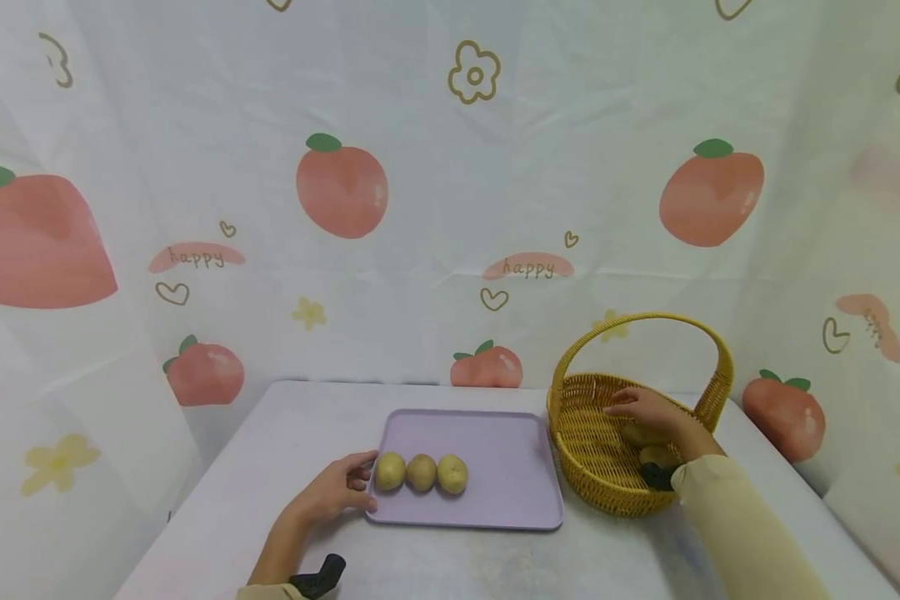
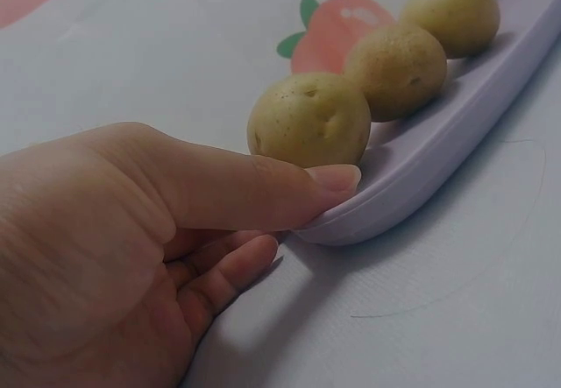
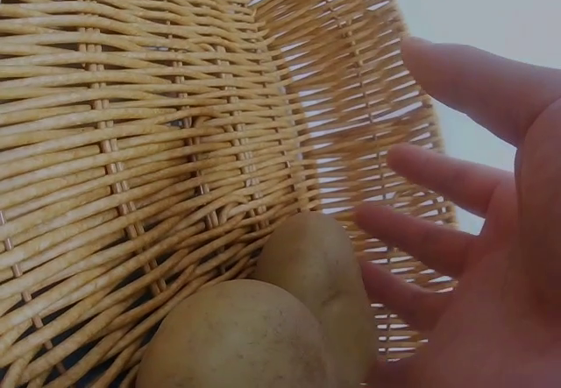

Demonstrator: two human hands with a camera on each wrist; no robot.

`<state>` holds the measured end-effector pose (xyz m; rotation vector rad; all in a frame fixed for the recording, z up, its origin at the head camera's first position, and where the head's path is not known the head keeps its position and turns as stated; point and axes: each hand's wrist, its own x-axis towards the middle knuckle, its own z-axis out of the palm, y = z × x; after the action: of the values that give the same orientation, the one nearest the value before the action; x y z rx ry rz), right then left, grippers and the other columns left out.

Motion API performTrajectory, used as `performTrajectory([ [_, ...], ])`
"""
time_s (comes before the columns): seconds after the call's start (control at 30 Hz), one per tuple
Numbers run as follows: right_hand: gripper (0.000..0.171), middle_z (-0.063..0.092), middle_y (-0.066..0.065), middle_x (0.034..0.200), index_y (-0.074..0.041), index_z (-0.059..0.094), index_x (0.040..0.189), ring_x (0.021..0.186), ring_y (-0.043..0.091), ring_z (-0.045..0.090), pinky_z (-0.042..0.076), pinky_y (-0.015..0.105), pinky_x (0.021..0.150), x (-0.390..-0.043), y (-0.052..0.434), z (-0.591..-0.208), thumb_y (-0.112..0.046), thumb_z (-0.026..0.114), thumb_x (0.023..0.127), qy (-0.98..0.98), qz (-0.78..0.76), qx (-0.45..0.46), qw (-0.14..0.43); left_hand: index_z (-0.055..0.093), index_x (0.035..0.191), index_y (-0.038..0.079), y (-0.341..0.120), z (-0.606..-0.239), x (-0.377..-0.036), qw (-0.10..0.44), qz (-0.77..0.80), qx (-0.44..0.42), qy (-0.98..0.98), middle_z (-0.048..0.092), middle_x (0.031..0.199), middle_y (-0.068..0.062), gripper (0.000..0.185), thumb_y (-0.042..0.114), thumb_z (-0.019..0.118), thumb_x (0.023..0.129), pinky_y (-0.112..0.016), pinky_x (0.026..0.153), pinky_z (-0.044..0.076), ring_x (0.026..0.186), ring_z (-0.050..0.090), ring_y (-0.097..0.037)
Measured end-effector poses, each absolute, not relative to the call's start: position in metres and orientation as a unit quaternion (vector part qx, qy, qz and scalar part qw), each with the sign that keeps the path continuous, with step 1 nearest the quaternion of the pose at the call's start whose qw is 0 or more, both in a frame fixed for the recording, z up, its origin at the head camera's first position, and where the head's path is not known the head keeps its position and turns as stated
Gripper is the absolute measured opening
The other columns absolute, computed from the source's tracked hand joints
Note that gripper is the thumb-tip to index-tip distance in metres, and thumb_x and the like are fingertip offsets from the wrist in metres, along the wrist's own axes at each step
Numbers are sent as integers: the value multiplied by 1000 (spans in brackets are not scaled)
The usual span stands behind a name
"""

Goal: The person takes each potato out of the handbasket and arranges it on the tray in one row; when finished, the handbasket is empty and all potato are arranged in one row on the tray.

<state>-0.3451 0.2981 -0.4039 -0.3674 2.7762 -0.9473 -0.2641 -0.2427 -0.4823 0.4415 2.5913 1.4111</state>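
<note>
Now the left hand (image 1: 330, 493) rests on the table (image 1: 270, 467) at the tray's (image 1: 510, 467) near-left corner, about 8 o'clock from the tray's middle. Its thumb lies along the tray rim, pressing it, while the curled fingers (image 2: 232, 270) tuck under the edge, as the left wrist view shows; so the hand pinches the rim. Three potatoes (image 1: 422, 472) sit in a row on the tray, touching one another, just beside that thumb at its 3 o'clock. The nearest one almost meets the thumbnail.

The right hand (image 1: 648, 412) reaches into the basket (image 1: 592, 467), which stands on the table just beside the tray at its 3 o'clock. The fingers (image 3: 438, 239) are spread and nearly straight, holding nothing. Two more potatoes (image 3: 280, 318) lie in the basket bottom against the woven wall, touching each other, right under the palm, at about 7 o'clock from the fingertips in the right wrist view. Whether the palm touches them I cannot tell. The basket's handle (image 1: 645, 321) arches over the hand. A cloth printed with peaches (image 1: 341, 187) hangs behind the table at 12 o'clock.
</note>
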Motion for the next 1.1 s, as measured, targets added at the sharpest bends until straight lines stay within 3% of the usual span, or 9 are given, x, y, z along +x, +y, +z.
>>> performTrajectory([
  [0.17, 59, 44, 34, 136, 10, 50, 132, 127, 54, 35, 32, 61, 100, -348, 300, -408, -32, 62, 93, 934, -303, -128, 139, 43, 141, -8, -241, -481, -265, 79, 470, 143, 868, 60, 115, -16, 83, 7, 85, 70, -40, 87, 48, 99, 58, -26],
  [0.43, 51, 47, 31, 135, 3, 58, 128, 128, 52, 35, 32, 60, 100, -347, 298, -410, -23, 71, 86, 927, -294, -118, 200, 42, 141, -8, -244, -484, -266, 84, 477, 144, 863, 59, 114, -14, 83, 7, 85, 70, -42, 87, 47, 101, 58, -27],
  [0.6, 41, 57, 22, 125, 4, 62, 123, 115, 38, 50, 42, 51, 94, -342, 296, -407, -12, 69, 85, 925, -288, -121, 216, 43, 140, -8, -244, -485, -267, 83, 477, 144, 863, 60, 114, -14, 84, 8, 85, 70, -42, 87, 47, 100, 58, -27],
  [0.83, 42, 62, 20, 113, 6, 66, 117, 93, 27, 55, 49, 40, 79, -339, 296, -406, 1, 67, 75, 930, -283, -130, 195, 44, 140, -7, -245, -485, -266, 82, 476, 143, 864, 60, 112, -13, 83, 7, 85, 69, -42, 87, 47, 100, 58, -26],
  [1.0, 43, 61, 19, 109, 3, 68, 113, 86, 27, 52, 48, 37, 72, -340, 295, -407, 3, 70, 71, 939, -276, -119, 167, 43, 140, -8, -246, -486, -267, 82, 480, 152, 860, 60, 113, -13, 84, 7, 85, 70, -40, 86, 47, 99, 58, -26],
  [1.1, 43, 61, 17, 109, 2, 68, 114, 89, 27, 52, 47, 37, 74, -341, 294, -407, 2, 70, 71, 941, -274, -123, 158, 43, 140, -8, -246, -486, -267, 81, 480, 153, 860, 60, 113, -14, 84, 7, 85, 70, -40, 86, 47, 99, 58, -26],
])
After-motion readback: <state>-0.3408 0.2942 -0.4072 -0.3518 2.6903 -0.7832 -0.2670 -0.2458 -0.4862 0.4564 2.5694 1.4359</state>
